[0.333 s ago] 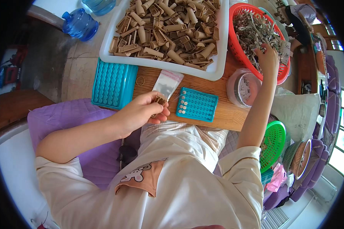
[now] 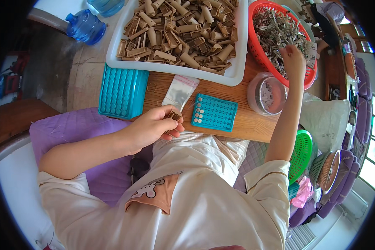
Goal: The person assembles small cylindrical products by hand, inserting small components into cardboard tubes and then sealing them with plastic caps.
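My left hand is closed around a small brown plastic casing above the table's near edge. Its fingers cover much of the casing. Over at the red basket, my right hand reaches into a heap of small metal parts. The right fingers are bent and drawn together, with their tips at the heap; what they hold, if anything, is hidden. Between my hands lies a teal tray with rows of round pockets. A few small round pale pieces sit in its left columns.
A white bin full of brown casings stands at the back. A teal pocketed tray, a clear plastic bag and a clear tub share the wooden table. A green basket is at the right.
My right hand's fingers have drawn closer together at the metal parts. The left hand keeps hold of the brown casing, tilted slightly differently. The whole view has shifted a little.
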The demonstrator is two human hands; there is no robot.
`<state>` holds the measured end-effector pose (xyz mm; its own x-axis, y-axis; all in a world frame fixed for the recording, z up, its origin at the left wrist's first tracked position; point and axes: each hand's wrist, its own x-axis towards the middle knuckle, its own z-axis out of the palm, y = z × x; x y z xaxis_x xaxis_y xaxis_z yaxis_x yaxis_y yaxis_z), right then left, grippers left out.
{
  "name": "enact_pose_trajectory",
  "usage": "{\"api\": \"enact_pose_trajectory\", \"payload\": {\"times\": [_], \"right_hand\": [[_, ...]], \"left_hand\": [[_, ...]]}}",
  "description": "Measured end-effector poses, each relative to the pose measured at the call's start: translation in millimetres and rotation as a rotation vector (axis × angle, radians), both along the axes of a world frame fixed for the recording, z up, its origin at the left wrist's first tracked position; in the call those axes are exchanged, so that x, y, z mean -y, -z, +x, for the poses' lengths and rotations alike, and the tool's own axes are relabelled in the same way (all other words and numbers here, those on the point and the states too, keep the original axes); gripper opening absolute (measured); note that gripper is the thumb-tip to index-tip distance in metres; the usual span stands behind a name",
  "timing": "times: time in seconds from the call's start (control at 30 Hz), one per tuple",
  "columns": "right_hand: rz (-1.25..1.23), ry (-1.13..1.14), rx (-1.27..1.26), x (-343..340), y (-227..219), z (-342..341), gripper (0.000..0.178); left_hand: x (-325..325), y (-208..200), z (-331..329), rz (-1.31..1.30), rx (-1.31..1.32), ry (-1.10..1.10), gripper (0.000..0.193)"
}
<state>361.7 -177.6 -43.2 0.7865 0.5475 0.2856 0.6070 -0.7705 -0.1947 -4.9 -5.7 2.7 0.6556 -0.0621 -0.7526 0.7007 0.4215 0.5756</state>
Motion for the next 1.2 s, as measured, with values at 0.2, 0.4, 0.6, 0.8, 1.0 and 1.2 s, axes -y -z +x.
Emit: {"api": "enact_pose_trajectory", "payload": {"times": [0.2,0.4,0.6,0.8,1.0,1.2], "right_hand": [[-0.069,0.013,-0.005,-9,-1,0,0.020],[0.445,-0.056,-0.023,29,-35,38,0.020],[0.948,-0.035,-0.532,29,-68,40,0.021],[0.756,-0.077,-0.536,36,-69,46,0.022],[0.794,-0.074,-0.655,41,-68,44,0.020],[1.150,-0.244,-1.038,13,-66,-28,0.018]], "left_hand": [[1,0,0,-0.006,0.009,0.019,0.008],[2,0,1,0.000,0.007,0.046,0.008],[2,2,-2,0.004,-0.002,0.033,0.008],[3,1,-1,0.003,0.001,0.038,0.008],[3,3,-2,0.010,0.001,0.056,0.010],[5,-6,0,-0.008,0.000,0.079,0.011]]}}
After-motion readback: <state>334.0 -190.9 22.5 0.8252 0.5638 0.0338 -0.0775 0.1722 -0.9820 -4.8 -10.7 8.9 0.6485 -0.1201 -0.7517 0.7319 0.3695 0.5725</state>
